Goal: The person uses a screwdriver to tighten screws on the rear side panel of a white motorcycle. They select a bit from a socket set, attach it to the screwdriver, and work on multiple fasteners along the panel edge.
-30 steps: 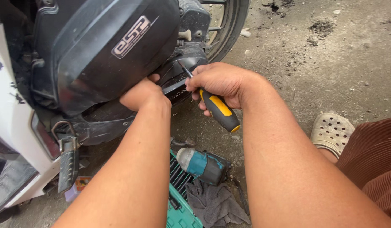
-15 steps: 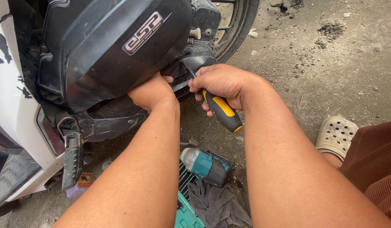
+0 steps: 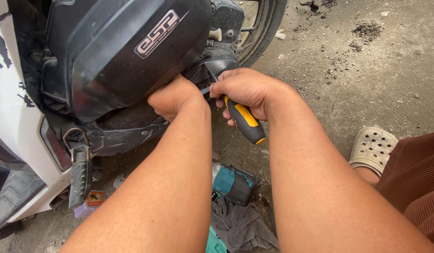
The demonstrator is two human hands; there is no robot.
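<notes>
Black plastic engine cover [image 3: 118,51] fills the upper left; under its lower edge the left hand [image 3: 172,96] presses, fingers tucked out of sight, grip unclear. The right hand [image 3: 247,89] clenches a yellow-and-black screwdriver [image 3: 242,119], tip at the cover's edge. Open concrete floor [image 3: 367,70] lies right; a teal power tool [image 3: 233,183] rests below.

black engine cover [image 3: 118,56] blocking left, open ground [image 3: 367,79] right
</notes>
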